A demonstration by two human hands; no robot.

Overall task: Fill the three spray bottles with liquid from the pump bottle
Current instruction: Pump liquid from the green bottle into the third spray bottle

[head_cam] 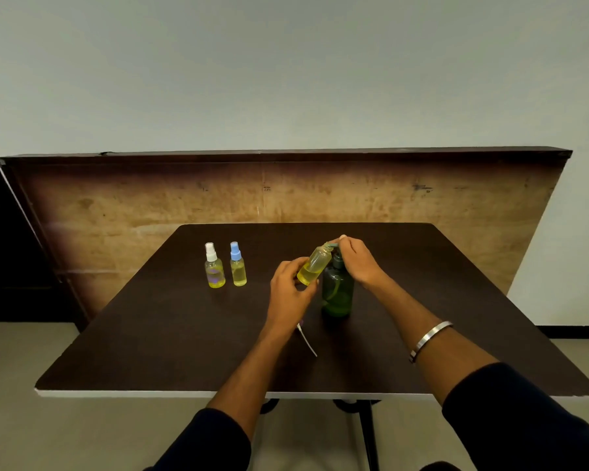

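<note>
An uncapped spray bottle (314, 268), part full of yellow liquid, is gripped tilted in the left hand (291, 288), its mouth held at the spout of the green pump bottle (337, 290), whose pump head is pressed by the right hand (356, 258). Two capped spray bottles, white-topped (214, 266) and blue-topped (237, 265), stand well apart on the dark bench (150, 334). No label can be read.

Dark brown desk (170, 338) with a pale front edge — behind it, a worn wooden board (150, 198) standing against a plain light wall (286, 62).

Left hand (288, 287) tilts open bottle (314, 265) under green pump bottle's (337, 290) spout.
</note>
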